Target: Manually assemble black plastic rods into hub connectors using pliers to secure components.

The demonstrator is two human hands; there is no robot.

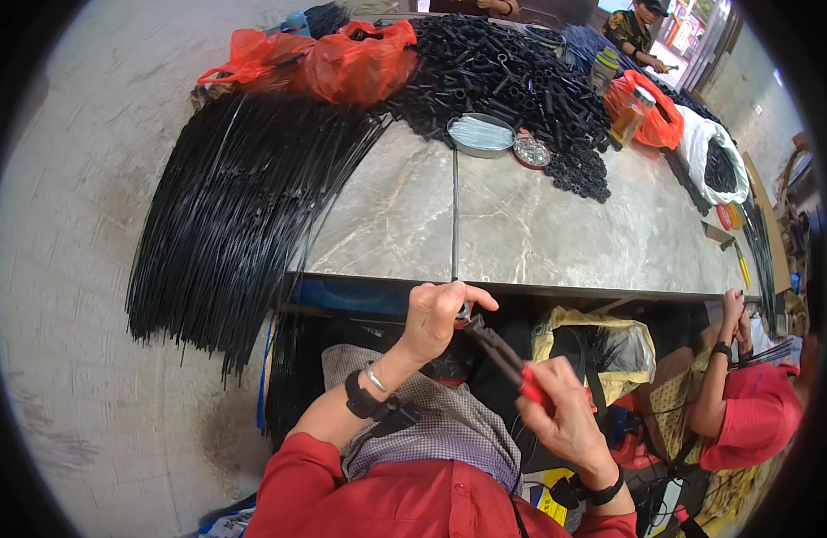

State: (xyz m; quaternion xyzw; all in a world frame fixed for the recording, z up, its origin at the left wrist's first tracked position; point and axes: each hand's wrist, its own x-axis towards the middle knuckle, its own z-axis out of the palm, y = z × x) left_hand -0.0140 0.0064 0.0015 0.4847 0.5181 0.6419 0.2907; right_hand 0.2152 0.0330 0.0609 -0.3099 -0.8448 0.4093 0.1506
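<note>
My left hand [434, 320] is closed round the near end of a thin black rod [455, 215], just off the table's front edge. From there the rod runs straight away over the stone-patterned table [539, 242] toward a round tin of thin pale pins [481, 134]. A small dark fitting shows beside my left fingers; its exact kind is hard to make out. My right hand [561, 408] grips the red handles of dark-jawed pliers [498, 348], slightly blurred. Their jaws reach up to the fitting at my left fingertips; whether they clamp it cannot be seen.
A thick sheaf of black rods [225, 215] overhangs the table's left side. Behind lie a heap of black tubular parts [512, 72], red plastic bags [359, 67] and a small round dish [532, 151]. A co-worker in red [749, 417] sits at right, near an open yellow sack [601, 354].
</note>
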